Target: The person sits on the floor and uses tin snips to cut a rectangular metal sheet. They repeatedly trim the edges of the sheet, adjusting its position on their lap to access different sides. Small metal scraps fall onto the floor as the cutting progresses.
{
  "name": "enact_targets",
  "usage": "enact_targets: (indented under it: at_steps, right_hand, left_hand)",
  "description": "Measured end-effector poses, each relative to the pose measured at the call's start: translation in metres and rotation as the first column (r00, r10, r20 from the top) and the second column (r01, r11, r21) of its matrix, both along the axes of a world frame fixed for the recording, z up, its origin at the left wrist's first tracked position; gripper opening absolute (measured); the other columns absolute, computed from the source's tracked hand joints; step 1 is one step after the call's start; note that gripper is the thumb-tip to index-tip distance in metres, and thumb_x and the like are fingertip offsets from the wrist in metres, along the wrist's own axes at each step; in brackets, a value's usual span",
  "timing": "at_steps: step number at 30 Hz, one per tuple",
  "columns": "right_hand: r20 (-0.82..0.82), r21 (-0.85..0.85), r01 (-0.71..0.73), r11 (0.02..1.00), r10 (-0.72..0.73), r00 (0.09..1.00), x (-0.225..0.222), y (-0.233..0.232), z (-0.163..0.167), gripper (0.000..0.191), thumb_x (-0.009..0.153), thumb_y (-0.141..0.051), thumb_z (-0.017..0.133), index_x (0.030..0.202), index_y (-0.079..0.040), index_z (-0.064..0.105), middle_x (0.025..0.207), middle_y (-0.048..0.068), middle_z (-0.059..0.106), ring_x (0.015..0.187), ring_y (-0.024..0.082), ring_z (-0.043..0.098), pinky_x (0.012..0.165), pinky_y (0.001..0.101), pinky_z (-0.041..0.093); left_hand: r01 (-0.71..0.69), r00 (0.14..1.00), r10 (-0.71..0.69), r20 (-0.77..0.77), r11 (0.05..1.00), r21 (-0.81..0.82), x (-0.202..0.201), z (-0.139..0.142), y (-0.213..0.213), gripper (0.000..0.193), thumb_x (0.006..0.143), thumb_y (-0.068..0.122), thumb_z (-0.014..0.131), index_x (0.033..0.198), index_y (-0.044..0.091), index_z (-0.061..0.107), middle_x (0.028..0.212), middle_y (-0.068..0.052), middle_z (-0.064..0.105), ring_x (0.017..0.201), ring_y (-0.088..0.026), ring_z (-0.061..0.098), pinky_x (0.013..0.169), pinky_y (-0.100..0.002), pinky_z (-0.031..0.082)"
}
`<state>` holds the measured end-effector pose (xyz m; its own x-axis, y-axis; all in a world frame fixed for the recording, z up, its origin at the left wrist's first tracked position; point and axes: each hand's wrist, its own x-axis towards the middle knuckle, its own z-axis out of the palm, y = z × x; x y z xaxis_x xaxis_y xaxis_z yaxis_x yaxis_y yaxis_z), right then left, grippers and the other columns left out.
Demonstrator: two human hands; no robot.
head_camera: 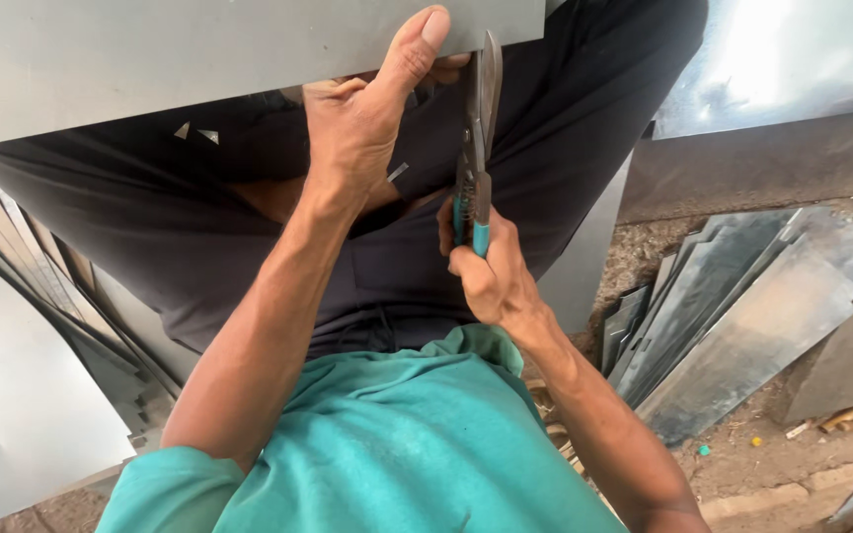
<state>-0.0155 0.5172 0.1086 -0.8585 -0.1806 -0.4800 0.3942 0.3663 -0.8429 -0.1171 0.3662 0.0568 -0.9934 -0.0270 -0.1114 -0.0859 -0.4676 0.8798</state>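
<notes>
Left hand [357, 118] clamped on lower edge of sheet [150, 59], thumb pressed flat on its face, fingers hidden behind. Right hand [486, 271] closed around teal grips of snips [476, 148]. Hands apart, snips just right of left thumb.

Sheet: large, flat, dull grey metal, held across lap at top of view, edge straight. Snips: upright, dark steel blades closed or nearly so, tips meeting sheet edge; exact blade gap not discernible.

Offcuts [733, 306]: stack of narrow grey strips, fanned on ground at right, well apart from hands. No containers in view.
</notes>
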Motion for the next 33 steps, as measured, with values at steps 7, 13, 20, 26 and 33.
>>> enact_targets:
  at_steps: [7, 13, 20, 26, 33]
  right_hand:
    - [0.019, 0.028, -0.033, 0.999, 0.033, 0.999, -0.006, 0.008, -0.005, 0.022, 0.070, -0.019, 0.046, 0.077, 0.001, 0.053, 0.063, 0.008, 0.052, 0.058, 0.018, 0.048, 0.054, 0.0343, 0.042]
    - [0.115, 0.005, -0.070, 0.998, 0.069, 0.991, -0.004, 0.004, -0.005, 0.030, 0.071, -0.020, 0.048, 0.089, 0.002, 0.057, 0.072, 0.008, 0.059, 0.064, 0.018, 0.054, 0.058, 0.0326, 0.047]
    - [0.358, 0.089, -0.408, 0.909, 0.353, 0.864, -0.026, -0.020, 0.018, 0.064, 0.065, -0.019, 0.050, 0.126, -0.002, 0.055, 0.102, 0.015, 0.066, 0.079, 0.023, 0.064, 0.068, 0.0368, 0.055]
    - [0.416, 0.088, -0.573, 0.815, 0.492, 0.765, -0.070, -0.062, 0.018, 0.077, 0.058, -0.017, 0.051, 0.134, -0.003, 0.047, 0.122, 0.020, 0.060, 0.111, 0.037, 0.068, 0.083, 0.0445, 0.059]
    - [0.392, 0.103, -0.701, 0.706, 0.619, 0.681, -0.087, -0.101, 0.033, 0.081, 0.057, -0.015, 0.052, 0.137, 0.000, 0.046, 0.128, 0.023, 0.057, 0.126, 0.042, 0.060, 0.104, 0.0478, 0.054]
  left_hand:
    - [0.017, 1.000, -0.018, 0.024, 0.999, 0.047, 0.007, -0.017, -0.006, 0.025, 0.103, 0.021, 0.074, 0.117, 0.000, 0.076, 0.098, -0.010, 0.080, 0.090, -0.018, 0.078, 0.089, -0.031, 0.065]
    - [0.031, 0.998, -0.036, 0.055, 0.995, 0.095, -0.005, 0.002, -0.020, 0.024, 0.102, 0.019, 0.074, 0.116, -0.001, 0.075, 0.097, -0.010, 0.079, 0.088, -0.017, 0.078, 0.085, -0.030, 0.067]
    - [-0.123, 0.992, 0.121, -0.029, 0.989, -0.080, 0.026, 0.011, -0.166, 0.020, 0.104, 0.008, 0.084, 0.096, -0.003, 0.069, 0.082, -0.007, 0.072, 0.071, -0.012, 0.068, 0.067, -0.024, 0.055]
    - [-0.224, 0.973, 0.223, -0.059, 0.974, -0.019, 0.077, -0.024, -0.172, 0.071, 0.100, 0.007, 0.085, 0.157, 0.004, 0.044, 0.101, -0.002, 0.071, 0.083, -0.005, 0.067, 0.079, -0.020, 0.058]
    - [-0.225, 0.962, 0.230, -0.144, 0.973, 0.050, 0.076, -0.029, -0.176, 0.063, 0.102, 0.006, 0.085, 0.153, 0.002, 0.048, 0.102, -0.009, 0.077, 0.087, -0.012, 0.076, 0.086, -0.026, 0.065]
